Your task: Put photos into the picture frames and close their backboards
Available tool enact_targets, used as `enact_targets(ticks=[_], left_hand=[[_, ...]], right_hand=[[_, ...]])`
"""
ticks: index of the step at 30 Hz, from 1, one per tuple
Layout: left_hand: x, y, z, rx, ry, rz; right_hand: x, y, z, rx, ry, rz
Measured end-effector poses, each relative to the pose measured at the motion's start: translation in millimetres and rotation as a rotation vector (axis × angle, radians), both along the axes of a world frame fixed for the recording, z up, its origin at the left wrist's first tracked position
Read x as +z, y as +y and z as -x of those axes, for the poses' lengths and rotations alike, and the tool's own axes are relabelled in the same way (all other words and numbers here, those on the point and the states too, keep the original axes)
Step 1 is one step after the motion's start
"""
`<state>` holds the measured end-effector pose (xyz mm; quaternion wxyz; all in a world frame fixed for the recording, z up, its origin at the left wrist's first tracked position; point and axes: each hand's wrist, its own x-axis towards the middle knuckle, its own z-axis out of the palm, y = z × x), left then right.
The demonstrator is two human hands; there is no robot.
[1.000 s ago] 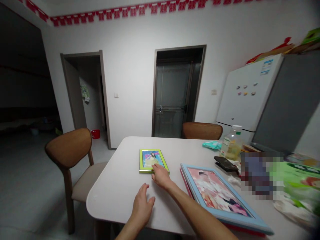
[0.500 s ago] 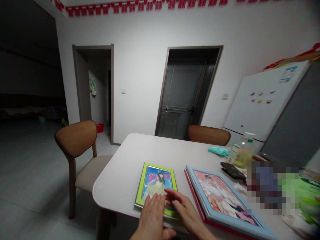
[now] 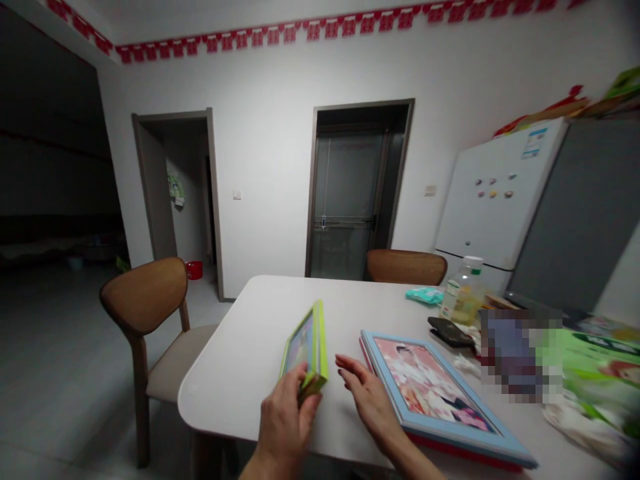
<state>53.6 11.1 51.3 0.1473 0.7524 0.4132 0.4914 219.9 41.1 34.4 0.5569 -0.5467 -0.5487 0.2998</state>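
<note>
My left hand (image 3: 289, 415) grips the near end of a small green picture frame (image 3: 319, 350), which is tipped up on edge with its picture side facing left. To the right of it, my right hand (image 3: 367, 400) holds nothing; its fingers are stretched out, apart from the green frame. A large blue picture frame (image 3: 480, 433) lies beside my right hand, picture side up, on top of something red (image 3: 450, 453). Both frames are at the near side of the white table (image 3: 240, 353).
A black phone-like object (image 3: 450, 332), a bottle of yellowish liquid (image 3: 464, 293) and a teal packet (image 3: 424, 295) sit at the table's right. Green packaging (image 3: 590, 373) and crumpled white material lie further right. Wooden chairs stand left (image 3: 145, 297) and behind (image 3: 407, 267).
The green frame has gone from lying flat to tipped up, with my left hand now gripping it. My right hand has come off it and moved slightly right. The camera view has shifted.
</note>
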Motion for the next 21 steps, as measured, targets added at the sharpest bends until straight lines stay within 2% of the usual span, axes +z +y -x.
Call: enact_targets(ticks=[2,4,6,8,11,14,17,21], left_hand=[[9.7,1.1,8.8,0.025,-0.274,0.092],[7.8,4.2,18.1,0.044,-0.488,0.192],[-4.7,8.0,27.3,0.059,-0.607,0.263],[-22.6,10.1,35.1,0.067,-0.632,0.319],[-47.3,6.3,42.1,0.101,-0.509,0.375],[-63.4,-2.2,44.7,0.191,-0.242,0.370],[-75.5,-6.7,47.4,0.275,0.006,0.313],[-91.7,-4.2,52.4,0.273,0.214,0.158]], right_hand=[[-1.1,4.5,15.0,0.082,-0.133,-0.025],[-4.5,7.4,28.6,0.123,-0.286,-0.057],[-10.3,8.4,36.9,0.131,-0.412,-0.069],[-17.0,7.5,39.0,0.131,-0.497,-0.052],[-25.0,4.0,34.8,0.146,-0.591,-0.037],[-29.0,0.5,29.3,0.163,-0.683,-0.039],[-32.3,-1.8,26.4,0.162,-0.767,-0.049],[-36.1,-3.7,27.0,0.158,-0.876,-0.063]])
